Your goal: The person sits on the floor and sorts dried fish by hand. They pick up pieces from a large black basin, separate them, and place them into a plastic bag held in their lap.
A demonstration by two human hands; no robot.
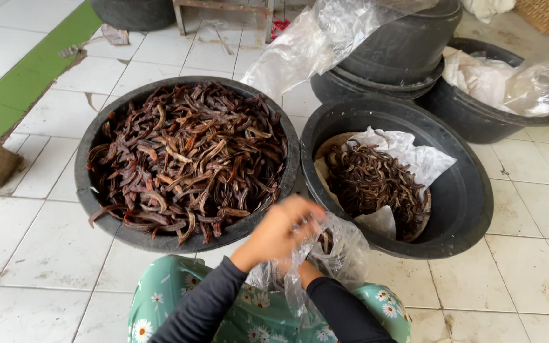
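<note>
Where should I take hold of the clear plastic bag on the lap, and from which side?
Probably at the crumpled upper edge of the clear plastic bag, coming from above. It is limp film with dark pieces inside, so a low grip would likely tip them out. The left hand already pinches that edge; the right hand is mostly hidden.

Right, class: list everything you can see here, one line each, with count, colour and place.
Large basin: one, black, left, heaped with dark brown dried strips.
Second basin: one, black, right, holding a smaller brown pile on white paper.
Stacked tubs: black, top centre.
Far basin: one, black, top right, with plastic inside.
Clear plastic bag: one, bottom centre.
Floor tiles: white; green strip left.
Left hand: on the bag.
Right hand: mostly hidden by the bag.
</note>
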